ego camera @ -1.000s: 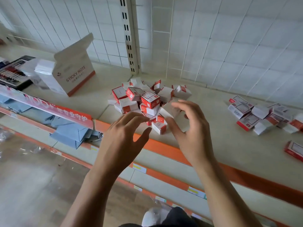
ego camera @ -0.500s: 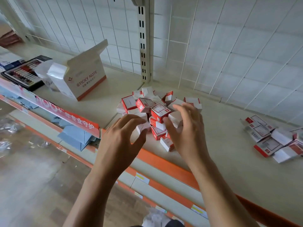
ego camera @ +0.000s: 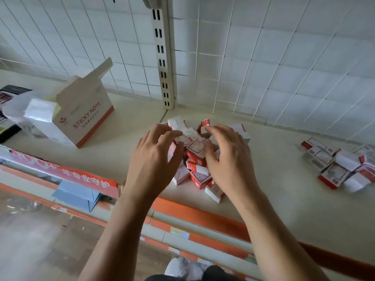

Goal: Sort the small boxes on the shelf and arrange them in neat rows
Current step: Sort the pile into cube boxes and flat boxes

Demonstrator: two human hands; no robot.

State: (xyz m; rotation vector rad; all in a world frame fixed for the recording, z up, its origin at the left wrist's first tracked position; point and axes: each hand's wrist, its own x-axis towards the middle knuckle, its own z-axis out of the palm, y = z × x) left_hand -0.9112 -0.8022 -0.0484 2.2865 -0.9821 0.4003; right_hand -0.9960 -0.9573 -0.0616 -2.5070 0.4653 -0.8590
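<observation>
**Head view: both your hands cupped over the box pile**

Your left hand (ego camera: 152,159) and right hand (ego camera: 229,161) reach onto the shelf (ego camera: 263,201) and sit either side of the pile of small boxes (ego camera: 195,157), which lies near the shelf's front edge, below the slotted upright (ego camera: 164,57). The boxes are red and white and lie jumbled at all angles, some stacked on others.

Both hands are half curled, with fingers spread and bent like claws. Your left fingertips touch the white boxes on top of the heap, and the thumb lies against its left flank. Your right fingers arch over the far side, with the thumb beside a labelled box in the middle. Blur hides whether either hand actually pinches a box, so I cannot tell.

A second cluster of boxes (ego camera: 336,165) lies well apart to your right on the same shelf, equally untidy. To your left stands an opened STICKY NOTE carton (ego camera: 85,116), its flap raised. A wire grid (ego camera: 284,57) backs the shelf, and an orange strip (ego camera: 198,216) runs along its front.
</observation>
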